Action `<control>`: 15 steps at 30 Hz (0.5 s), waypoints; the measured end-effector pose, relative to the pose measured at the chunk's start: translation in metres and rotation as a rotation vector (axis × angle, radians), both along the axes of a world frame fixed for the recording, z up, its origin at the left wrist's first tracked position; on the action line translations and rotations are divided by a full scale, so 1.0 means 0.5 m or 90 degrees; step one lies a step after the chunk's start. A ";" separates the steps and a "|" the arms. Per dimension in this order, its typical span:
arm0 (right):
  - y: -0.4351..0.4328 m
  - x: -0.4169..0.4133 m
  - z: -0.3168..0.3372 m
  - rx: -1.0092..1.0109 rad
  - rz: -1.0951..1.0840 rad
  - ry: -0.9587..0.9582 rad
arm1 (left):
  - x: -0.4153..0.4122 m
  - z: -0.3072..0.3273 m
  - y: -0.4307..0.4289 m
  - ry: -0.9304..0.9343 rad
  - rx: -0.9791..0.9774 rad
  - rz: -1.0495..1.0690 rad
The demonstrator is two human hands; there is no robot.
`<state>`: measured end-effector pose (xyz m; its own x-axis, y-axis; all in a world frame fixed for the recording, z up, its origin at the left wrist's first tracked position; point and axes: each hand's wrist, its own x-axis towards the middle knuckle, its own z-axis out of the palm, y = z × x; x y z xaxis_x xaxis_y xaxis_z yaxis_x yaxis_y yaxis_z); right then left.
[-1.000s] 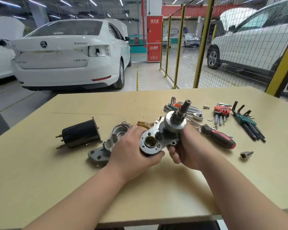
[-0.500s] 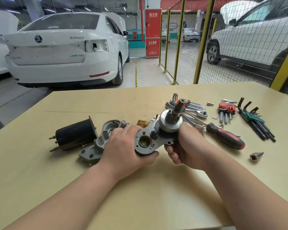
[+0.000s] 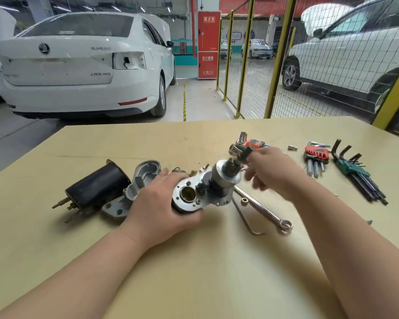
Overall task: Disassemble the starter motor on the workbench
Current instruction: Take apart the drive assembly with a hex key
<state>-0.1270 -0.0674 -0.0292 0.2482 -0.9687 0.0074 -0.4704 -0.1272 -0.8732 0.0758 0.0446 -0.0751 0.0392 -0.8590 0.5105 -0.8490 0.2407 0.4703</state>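
Silver metal starter motor assembly [image 3: 225,178], a flat plate with a brass-lined bore at one end and a round drum with a dark shaft at the other, held low over the tan wooden counter [image 3: 194,284], near its middle. Gripped at the bore end by the left hand [image 3: 157,203], wrapped round the plate's edge. Right hand [image 3: 274,173] blurred, raised at the tip of the shaft, fingers [image 3: 251,157] up against it; pinching or merely touching, impossible to tell. Lying on the counter to the left: black cylindrical motor casing [image 3: 97,187] with brass terminals pointing toward the near left, and just beside it a grey cast-aluminium end housing [image 3: 138,183], partly hidden behind the left hand. Below and right of the assembly: long chrome combination wrench [image 3: 263,209], thin bent steel rod [image 3: 243,217], small nut [image 3: 244,201] between them. Farther right, well apart from both hands: hex keys in a red holder [image 3: 316,155] and longer dark hex keys in a green holder [image 3: 355,173]. Beyond the far edge: white saloon car [image 3: 78,65] and yellow-framed mesh fence [image 3: 274,65].
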 end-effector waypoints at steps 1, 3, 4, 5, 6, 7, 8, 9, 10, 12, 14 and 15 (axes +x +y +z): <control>-0.017 -0.022 0.002 -0.045 -0.057 -0.010 | 0.002 -0.001 -0.003 -0.055 -0.007 -0.005; -0.039 -0.060 -0.004 -0.102 -0.129 0.024 | 0.003 0.000 -0.005 -0.139 -0.013 -0.028; -0.046 -0.075 -0.010 -0.127 -0.142 0.076 | 0.001 0.003 -0.004 -0.145 -0.010 -0.035; -0.048 -0.084 -0.017 -0.154 -0.147 0.136 | 0.002 0.005 -0.003 -0.147 -0.015 -0.039; -0.047 -0.088 -0.020 -0.177 -0.145 0.193 | 0.006 0.004 0.000 -0.157 -0.029 -0.041; -0.042 -0.089 -0.024 -0.190 -0.133 0.240 | 0.008 0.003 0.003 -0.173 -0.036 -0.040; -0.037 -0.088 -0.028 -0.195 -0.110 0.275 | 0.012 0.000 0.006 -0.181 -0.029 -0.037; -0.032 -0.087 -0.032 -0.193 -0.085 0.304 | 0.018 -0.003 0.009 -0.166 -0.007 -0.035; -0.027 -0.089 -0.036 -0.194 -0.073 0.324 | 0.025 -0.003 0.013 -0.137 0.031 -0.038; -0.025 -0.105 -0.034 -0.220 -0.118 0.303 | 0.037 -0.003 0.020 -0.099 0.071 -0.062; -0.034 -0.130 -0.024 -0.251 -0.218 0.233 | 0.039 -0.003 0.024 -0.105 0.063 -0.067; -0.040 -0.139 -0.024 -0.254 -0.258 0.209 | 0.039 -0.003 0.024 -0.105 0.067 -0.065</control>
<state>-0.1967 -0.0874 -0.0411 -0.0852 -0.9247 0.3710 -0.7831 -0.1681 -0.5987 0.0952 0.0566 -0.0768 -0.1277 -0.9031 0.4099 -0.8904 0.2865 0.3538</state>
